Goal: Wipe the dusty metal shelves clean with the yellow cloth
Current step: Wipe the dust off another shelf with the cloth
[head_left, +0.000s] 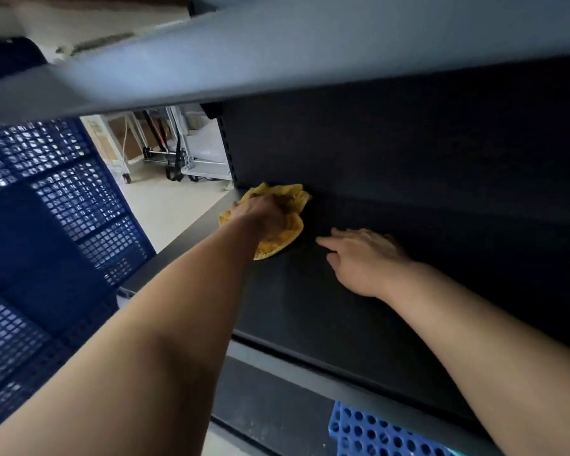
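Note:
A yellow cloth [288, 230] lies bunched at the far left corner of a dark metal shelf [310, 301]. My left hand [260, 213] lies on top of the cloth with its fingers curled into the fabric, pressing it against the shelf. My right hand [364, 258] rests flat on the shelf just right of the cloth, fingers loosely spread and holding nothing. The shelf's back wall is dark and in shadow.
A grey upper shelf [277, 60] hangs close overhead. A blue perforated crate wall [53, 218] stands at the left. A lower shelf holds a blue perforated item [369, 432]. Beyond the shelf's left end are a pale floor and a metal cart [191, 159].

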A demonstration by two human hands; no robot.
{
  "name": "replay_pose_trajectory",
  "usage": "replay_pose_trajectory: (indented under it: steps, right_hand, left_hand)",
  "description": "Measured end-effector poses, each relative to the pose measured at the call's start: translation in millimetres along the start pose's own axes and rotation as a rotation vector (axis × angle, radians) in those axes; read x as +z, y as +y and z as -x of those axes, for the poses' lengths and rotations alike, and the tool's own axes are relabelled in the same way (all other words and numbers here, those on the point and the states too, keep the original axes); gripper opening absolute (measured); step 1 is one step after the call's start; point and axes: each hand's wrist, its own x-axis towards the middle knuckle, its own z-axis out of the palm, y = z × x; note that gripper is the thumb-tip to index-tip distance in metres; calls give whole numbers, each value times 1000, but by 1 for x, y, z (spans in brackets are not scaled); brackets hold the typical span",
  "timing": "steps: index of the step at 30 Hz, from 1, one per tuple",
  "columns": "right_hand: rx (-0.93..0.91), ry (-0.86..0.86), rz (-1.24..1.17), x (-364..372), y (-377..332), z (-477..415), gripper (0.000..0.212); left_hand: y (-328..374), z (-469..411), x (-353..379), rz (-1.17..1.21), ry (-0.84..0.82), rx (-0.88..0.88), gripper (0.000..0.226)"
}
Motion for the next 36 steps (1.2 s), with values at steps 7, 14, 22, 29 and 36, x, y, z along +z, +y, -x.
replay_pose_trajectory:
  steps: [7,14,22,29,36]
  right_hand:
    - [25,-13,39,7,0,-11,48]
    - [68,-29,12,4,-2,-13,51]
    - [50,-22,32,6,-5,-8,51]
    - [-71,80,-239,11,23,18,43]
    - [-27,182,-219,20,75,84,43]
  left_hand:
    - [-25,-16,-8,19,-2,-150,65]
    - [-71,25,-12,21,-3,-368,55]
    - [-97,99,4,-107,86,-337,56]
    - [-53,137,10,-72,56,-219,56]
    - [38,142,17,-123,25,-20,59]
